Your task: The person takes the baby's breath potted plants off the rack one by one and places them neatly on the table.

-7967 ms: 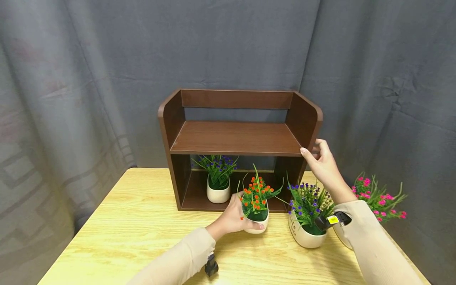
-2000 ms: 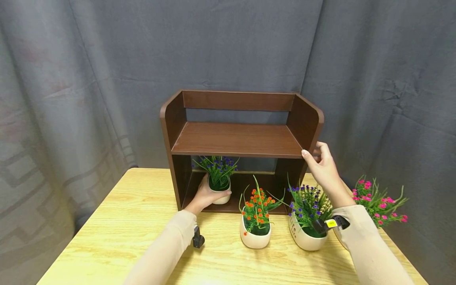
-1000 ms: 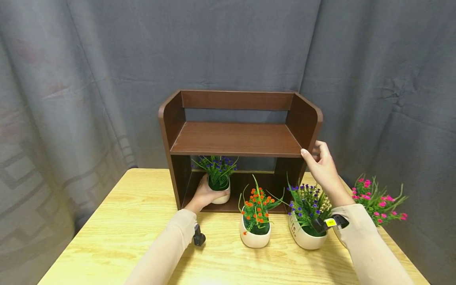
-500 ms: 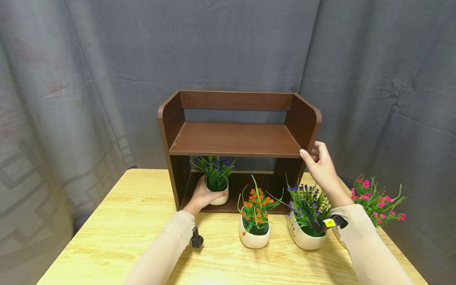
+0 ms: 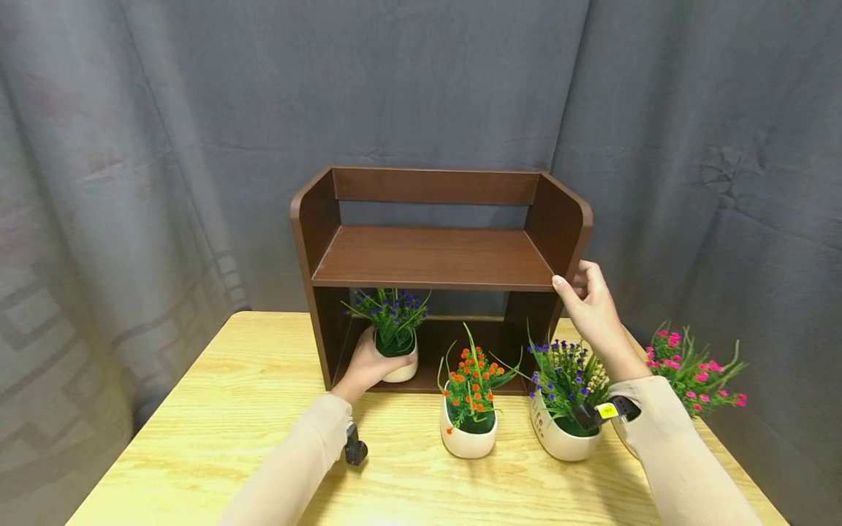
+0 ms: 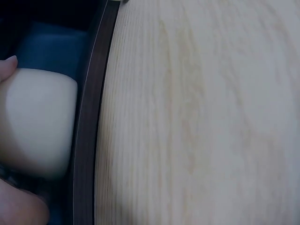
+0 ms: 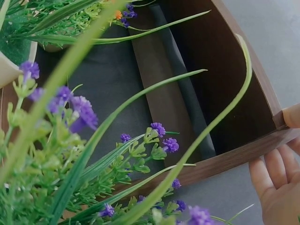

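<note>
My left hand point(image 5: 366, 363) grips a white pot point(image 5: 403, 372) of purple artificial flowers inside the lower compartment of a dark brown two-tier desktop shelf point(image 5: 434, 256). The thumb crosses the pot's front, and the other fingers are mostly hidden behind its left side. In the left wrist view the pot point(image 6: 40, 124) lies just behind the shelf's front edge point(image 6: 89, 112). At the shelf's right side panel, my right hand point(image 5: 597, 314) holds the edge, thumb in front and fingers round the outer face. The right wrist view shows these fingers point(image 7: 276, 168) against the panel's outside.
On the wooden table point(image 5: 230, 409), in front of the shelf, stands a white pot with orange flowers point(image 5: 470, 442). To its right are a lettered white pot with purple flowers point(image 5: 566, 442) and a plant with pink flowers point(image 5: 700, 372), partly behind my right forearm. Grey curtains point(image 5: 447, 88) hang behind.
My left hand has let go of the orange-flower pot, now nearer the table's front, and taken hold of the purple-flower pot, lately shifting it slightly left and forward. The right hand keeps its place.
</note>
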Available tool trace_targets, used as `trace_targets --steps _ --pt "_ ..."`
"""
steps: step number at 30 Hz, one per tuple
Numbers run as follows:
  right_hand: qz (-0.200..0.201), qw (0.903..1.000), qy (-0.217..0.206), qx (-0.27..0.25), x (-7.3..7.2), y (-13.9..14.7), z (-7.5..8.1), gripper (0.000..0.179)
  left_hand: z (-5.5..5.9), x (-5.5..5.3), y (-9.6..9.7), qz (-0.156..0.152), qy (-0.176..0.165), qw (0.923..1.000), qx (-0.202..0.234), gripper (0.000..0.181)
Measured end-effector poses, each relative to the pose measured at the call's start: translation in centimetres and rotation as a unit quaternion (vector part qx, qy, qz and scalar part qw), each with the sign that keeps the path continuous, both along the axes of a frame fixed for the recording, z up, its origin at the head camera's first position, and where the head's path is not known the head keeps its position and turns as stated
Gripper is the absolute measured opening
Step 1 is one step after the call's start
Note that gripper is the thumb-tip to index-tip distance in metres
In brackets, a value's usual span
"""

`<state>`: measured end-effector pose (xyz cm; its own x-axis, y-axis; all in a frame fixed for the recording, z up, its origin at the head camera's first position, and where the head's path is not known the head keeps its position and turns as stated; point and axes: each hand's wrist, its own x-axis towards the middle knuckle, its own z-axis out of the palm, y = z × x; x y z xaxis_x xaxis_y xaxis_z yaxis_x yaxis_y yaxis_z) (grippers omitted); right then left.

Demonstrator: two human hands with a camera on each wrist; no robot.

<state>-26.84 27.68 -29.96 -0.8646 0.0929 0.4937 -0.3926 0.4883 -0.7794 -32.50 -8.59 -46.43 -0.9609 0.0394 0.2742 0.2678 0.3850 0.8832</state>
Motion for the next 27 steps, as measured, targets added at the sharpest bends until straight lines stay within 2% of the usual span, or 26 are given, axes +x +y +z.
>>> trace_targets --steps 12,21,27 --pt "-0.003 1.0 0.001 0.003 -0.1 0.0 0.0 0.05 0.6 1.0 -0.7 -0.005 0.0 1.0 0.005 0.094" --pt "0.0 1.0 0.004 0.001 -0.2 0.0 -0.1 0.049 1.3 2.7 -1.0 -0.009 -0.01 0.9999 -0.004 0.101" --pt "-0.002 1.0 -0.001 0.004 -0.2 0.1 -0.1 0.05 1.6 4.0 -1.5 -0.008 -0.041 0.9985 -0.036 0.116"
